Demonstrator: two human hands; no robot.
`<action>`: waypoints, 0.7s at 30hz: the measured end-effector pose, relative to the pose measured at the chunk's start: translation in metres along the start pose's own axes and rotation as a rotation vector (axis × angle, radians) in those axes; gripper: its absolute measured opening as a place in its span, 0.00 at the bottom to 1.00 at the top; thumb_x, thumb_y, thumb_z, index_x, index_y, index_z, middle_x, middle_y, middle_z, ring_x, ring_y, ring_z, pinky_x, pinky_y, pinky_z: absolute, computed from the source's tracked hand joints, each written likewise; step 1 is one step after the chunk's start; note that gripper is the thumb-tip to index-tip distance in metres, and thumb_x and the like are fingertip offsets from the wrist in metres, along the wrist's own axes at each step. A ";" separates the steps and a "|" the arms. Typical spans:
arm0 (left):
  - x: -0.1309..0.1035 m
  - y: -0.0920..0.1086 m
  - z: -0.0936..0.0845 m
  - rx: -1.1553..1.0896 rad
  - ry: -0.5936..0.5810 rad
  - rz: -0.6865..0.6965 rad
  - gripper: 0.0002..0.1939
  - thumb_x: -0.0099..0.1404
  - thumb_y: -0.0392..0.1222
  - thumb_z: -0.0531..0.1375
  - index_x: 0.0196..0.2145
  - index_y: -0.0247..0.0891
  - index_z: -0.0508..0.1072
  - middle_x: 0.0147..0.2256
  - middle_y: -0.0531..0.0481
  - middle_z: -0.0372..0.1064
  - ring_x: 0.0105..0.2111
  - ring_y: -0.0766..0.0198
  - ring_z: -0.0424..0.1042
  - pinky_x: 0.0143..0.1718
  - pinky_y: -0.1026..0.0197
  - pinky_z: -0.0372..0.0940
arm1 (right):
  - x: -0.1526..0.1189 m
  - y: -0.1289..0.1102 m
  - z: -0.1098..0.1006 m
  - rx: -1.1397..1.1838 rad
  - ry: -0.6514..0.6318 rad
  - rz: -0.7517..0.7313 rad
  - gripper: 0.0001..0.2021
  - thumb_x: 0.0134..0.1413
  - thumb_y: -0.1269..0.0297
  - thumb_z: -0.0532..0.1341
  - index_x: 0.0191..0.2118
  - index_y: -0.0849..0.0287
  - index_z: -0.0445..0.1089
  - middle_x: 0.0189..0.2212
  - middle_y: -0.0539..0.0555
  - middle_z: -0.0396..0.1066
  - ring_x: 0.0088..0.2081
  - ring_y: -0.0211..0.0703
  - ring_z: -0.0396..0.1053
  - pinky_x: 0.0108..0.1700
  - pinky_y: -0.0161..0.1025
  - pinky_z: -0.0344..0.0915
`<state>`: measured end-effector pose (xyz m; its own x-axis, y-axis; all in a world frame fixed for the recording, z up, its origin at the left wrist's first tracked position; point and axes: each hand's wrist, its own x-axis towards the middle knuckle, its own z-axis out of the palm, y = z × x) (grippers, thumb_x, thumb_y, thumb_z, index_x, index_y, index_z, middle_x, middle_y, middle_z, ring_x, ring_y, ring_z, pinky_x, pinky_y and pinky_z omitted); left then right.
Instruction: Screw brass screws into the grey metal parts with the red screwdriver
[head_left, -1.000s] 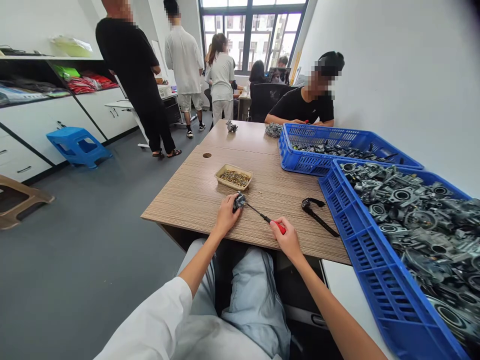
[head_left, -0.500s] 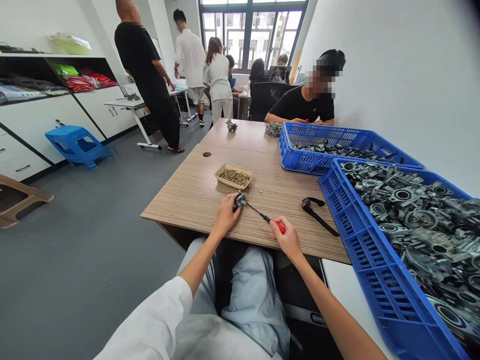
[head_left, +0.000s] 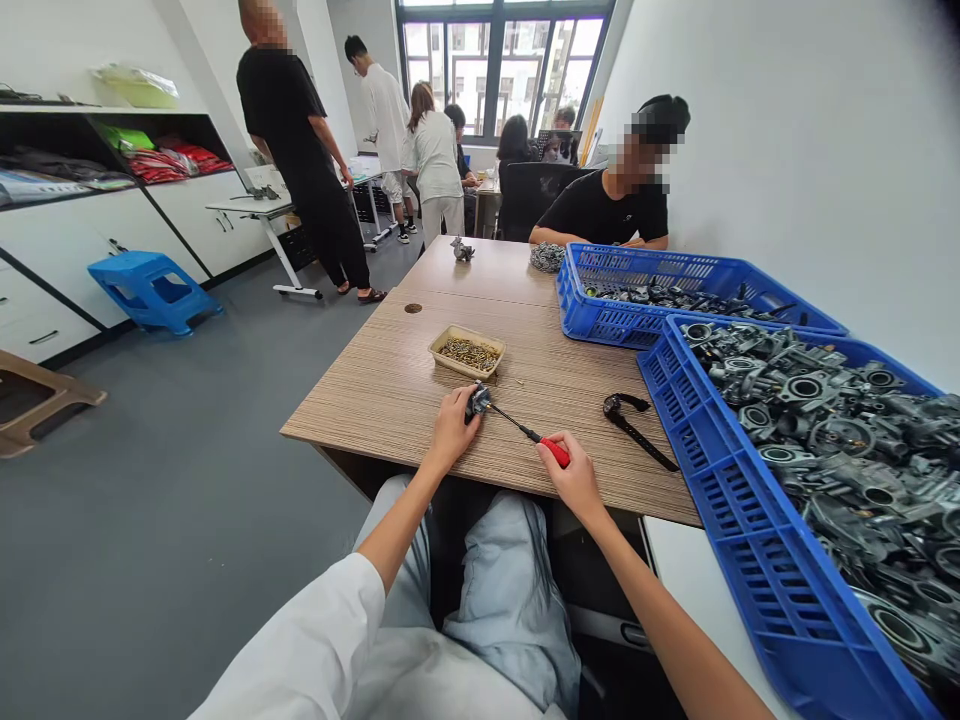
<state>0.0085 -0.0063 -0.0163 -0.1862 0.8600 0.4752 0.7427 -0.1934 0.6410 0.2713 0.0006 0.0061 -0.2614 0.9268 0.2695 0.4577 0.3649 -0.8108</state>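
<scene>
My left hand (head_left: 453, 428) is closed around a small grey metal part (head_left: 478, 401) near the front edge of the wooden table (head_left: 360, 390). In my right hand (head_left: 574, 470) is the red handle of a screwdriver (head_left: 555, 452). Its dark shaft points left, and the tip meets the metal part, where a small brass-coloured piece seems to show. Just behind my left hand stands a cream tray (head_left: 436, 361) of small brass pieces, with a few loose ones beside it.
A black watch (head_left: 637, 430) lies right of my right hand. Two blue crates (head_left: 720, 530) of metal parts line the right side. Farther back are a metal part (head_left: 462, 250), a wire-like bundle (head_left: 547, 258) and a seated person (head_left: 611, 210). Others stand beyond.
My right hand has shifted very slightly left with the screwdriver; my left hand keeps its place. In the background, the standing person in black has moved right.
</scene>
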 end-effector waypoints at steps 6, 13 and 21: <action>0.000 0.000 0.000 -0.001 0.003 -0.002 0.31 0.65 0.32 0.62 0.64 0.45 0.64 0.59 0.44 0.68 0.59 0.49 0.66 0.62 0.44 0.65 | 0.000 -0.001 0.001 0.026 -0.024 0.056 0.19 0.64 0.43 0.59 0.32 0.54 0.68 0.21 0.50 0.70 0.24 0.45 0.67 0.31 0.40 0.62; 0.000 0.001 -0.001 -0.016 0.015 -0.023 0.31 0.64 0.31 0.62 0.63 0.44 0.65 0.59 0.44 0.69 0.59 0.50 0.66 0.62 0.44 0.65 | 0.000 -0.001 0.002 -0.017 -0.027 0.039 0.19 0.65 0.43 0.57 0.33 0.54 0.69 0.23 0.51 0.73 0.26 0.46 0.70 0.32 0.41 0.63; 0.000 0.003 -0.002 -0.045 0.043 -0.041 0.28 0.65 0.34 0.62 0.62 0.44 0.66 0.58 0.42 0.69 0.59 0.49 0.68 0.62 0.43 0.65 | -0.011 0.009 0.010 -0.263 -0.045 -0.153 0.14 0.68 0.50 0.58 0.47 0.54 0.69 0.39 0.57 0.79 0.40 0.53 0.76 0.43 0.43 0.66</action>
<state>0.0095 -0.0077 -0.0132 -0.2440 0.8467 0.4728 0.7043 -0.1805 0.6866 0.2695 -0.0070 -0.0096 -0.3788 0.8567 0.3500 0.6130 0.5156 -0.5987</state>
